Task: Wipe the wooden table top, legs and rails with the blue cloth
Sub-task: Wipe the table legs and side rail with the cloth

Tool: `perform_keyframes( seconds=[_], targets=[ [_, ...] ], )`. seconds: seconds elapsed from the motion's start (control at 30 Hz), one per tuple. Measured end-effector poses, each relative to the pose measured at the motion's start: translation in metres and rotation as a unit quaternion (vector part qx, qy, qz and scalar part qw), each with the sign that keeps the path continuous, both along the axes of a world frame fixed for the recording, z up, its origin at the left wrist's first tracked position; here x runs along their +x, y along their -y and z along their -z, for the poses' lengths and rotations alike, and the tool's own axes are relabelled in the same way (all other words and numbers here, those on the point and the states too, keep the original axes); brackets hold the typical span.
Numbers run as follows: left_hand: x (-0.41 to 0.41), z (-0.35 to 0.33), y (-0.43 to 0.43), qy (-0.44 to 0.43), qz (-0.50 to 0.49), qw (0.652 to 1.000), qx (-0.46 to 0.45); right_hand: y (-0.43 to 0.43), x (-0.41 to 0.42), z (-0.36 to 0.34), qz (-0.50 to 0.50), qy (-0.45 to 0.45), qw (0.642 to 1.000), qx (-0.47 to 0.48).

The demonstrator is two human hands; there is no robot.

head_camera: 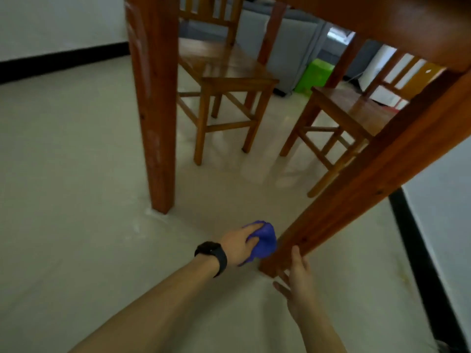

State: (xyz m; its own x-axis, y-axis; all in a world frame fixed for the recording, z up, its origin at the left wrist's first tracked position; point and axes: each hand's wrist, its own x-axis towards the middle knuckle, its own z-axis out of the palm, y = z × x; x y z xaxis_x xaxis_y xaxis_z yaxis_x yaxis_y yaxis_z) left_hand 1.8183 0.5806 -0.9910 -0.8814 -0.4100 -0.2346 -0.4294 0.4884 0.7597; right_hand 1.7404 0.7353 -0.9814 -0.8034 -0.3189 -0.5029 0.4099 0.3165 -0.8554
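Observation:
I look under the wooden table from low down. Its near right leg (356, 189) slants across the view down to the floor. My left hand (239, 244), with a black watch on the wrist, grips the bunched blue cloth (265, 242) just left of the foot of that leg. My right hand (298, 284) rests at the foot of the same leg with straight, spread fingers and the thumb against the wood. The table's left leg (155, 103) stands upright further back. The table rail (397, 24) runs along the top right.
Two wooden chairs stand under the table, one chair (229, 80) in the middle and a second chair (341, 118) to the right. A green box (314, 75) and grey furniture lie beyond. Pale floor spreads to the left; a black skirting (428, 271) lines the right wall.

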Motion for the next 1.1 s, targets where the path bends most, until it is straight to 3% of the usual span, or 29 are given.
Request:
perform_keyframes(
  seconds=[0.13, 0.23, 0.3, 0.37, 0.47, 0.57, 0.73, 0.87, 1.0, 1.1],
  targets=[
    [0.083, 0.004, 0.015, 0.021, -0.095, 0.994, 0.044, 0.052, 0.067, 0.020, -0.107, 0.148, 0.980, -0.079],
    [0.119, -0.012, 0.022, 0.001, -0.190, 0.960, 0.204, 0.097, 0.114, 0.020, -0.184, 0.149, 0.964, -0.123],
    [0.138, -0.028, 0.033, 0.000, -0.230, 0.940, 0.253, 0.120, 0.133, 0.020, -0.201, 0.102, 0.965, -0.131],
    [0.155, -0.047, 0.049, 0.023, -0.234, 0.941, 0.245, 0.138, 0.139, 0.020, -0.231, 0.033, 0.961, -0.151],
    [0.172, -0.087, 0.086, 0.014, -0.203, 0.962, 0.182, 0.163, 0.141, -0.007, -0.296, -0.069, 0.937, -0.174],
    [0.176, -0.137, 0.136, -0.069, -0.230, 0.966, 0.091, 0.195, 0.135, -0.056, -0.326, -0.137, 0.914, -0.198],
    [0.177, -0.234, 0.208, -0.285, -0.339, 0.894, -0.072, 0.243, 0.115, -0.154, -0.206, -0.275, 0.909, -0.234],
    [0.159, -0.265, 0.235, -0.350, -0.274, 0.878, -0.179, 0.282, 0.109, -0.219, -0.129, -0.400, 0.867, -0.269],
    [0.149, -0.244, 0.254, -0.345, -0.216, 0.913, -0.037, 0.331, 0.123, -0.227, -0.163, -0.536, 0.808, -0.183],
    [0.152, -0.221, 0.262, -0.344, -0.215, 0.914, -0.010, 0.346, 0.131, -0.183, -0.150, -0.567, 0.801, -0.120]
  ],
)
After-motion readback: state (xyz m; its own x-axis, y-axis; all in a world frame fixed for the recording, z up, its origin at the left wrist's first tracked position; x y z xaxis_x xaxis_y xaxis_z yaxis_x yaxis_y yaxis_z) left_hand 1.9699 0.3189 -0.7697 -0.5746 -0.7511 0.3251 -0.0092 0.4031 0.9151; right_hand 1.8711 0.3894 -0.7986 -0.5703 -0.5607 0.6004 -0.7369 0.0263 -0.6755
